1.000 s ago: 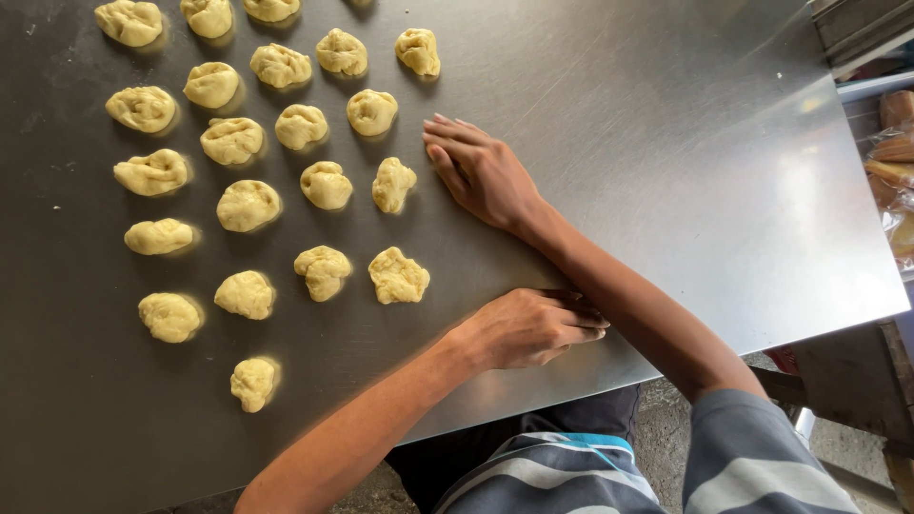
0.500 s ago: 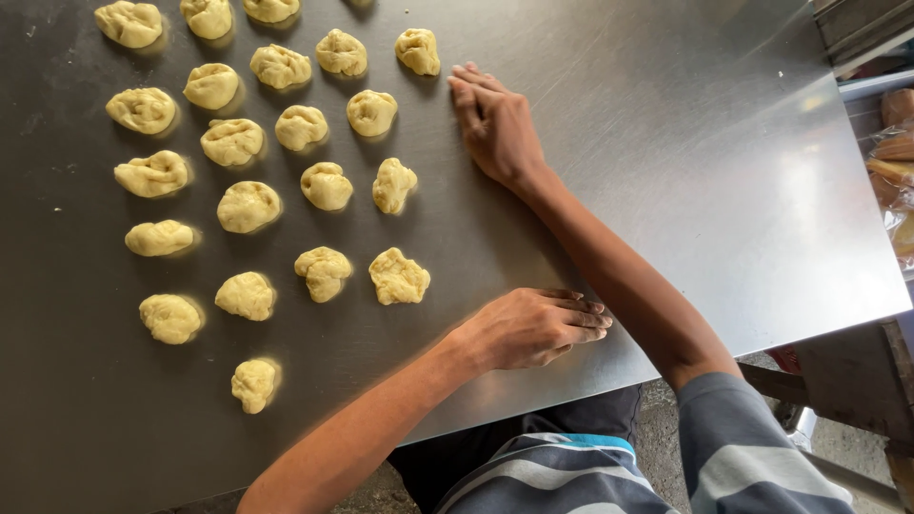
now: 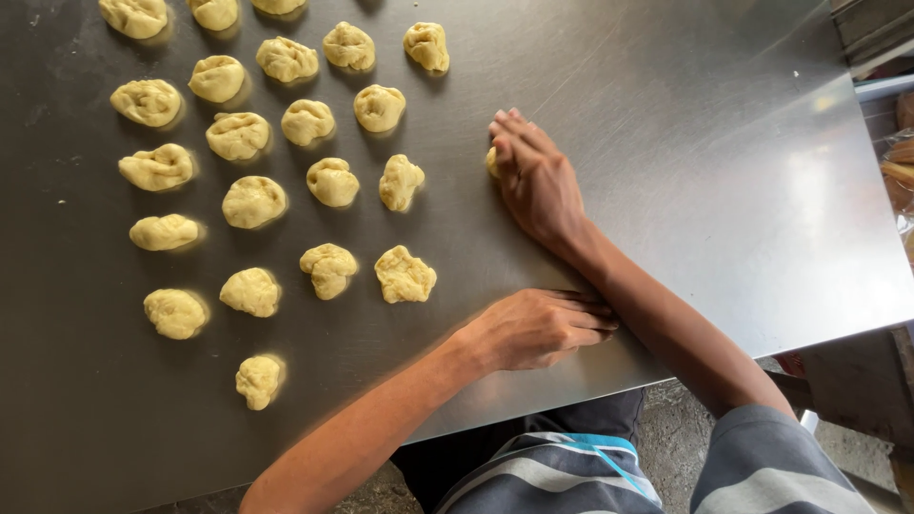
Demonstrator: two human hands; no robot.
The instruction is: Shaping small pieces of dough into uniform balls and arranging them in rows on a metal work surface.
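My right hand (image 3: 535,179) lies palm down on the steel table (image 3: 685,143), fingers together. It covers a small piece of pale yellow dough (image 3: 492,162), and only an edge of the dough shows by the fingertips. My left hand (image 3: 539,328) rests palm down near the table's front edge with its fingers together. Whether anything lies under it is hidden. The nearest loose dough lump (image 3: 405,275) sits just left of both hands.
Several knobbly dough lumps lie in rough rows across the left half of the table, from one at the far edge (image 3: 427,46) to one at the near edge (image 3: 258,380). The table's right edge (image 3: 885,190) borders a cluttered area with a bag.
My right hand slid away across the table, then came back nearer and slightly right, palm down throughout. My left hand has stayed in place.
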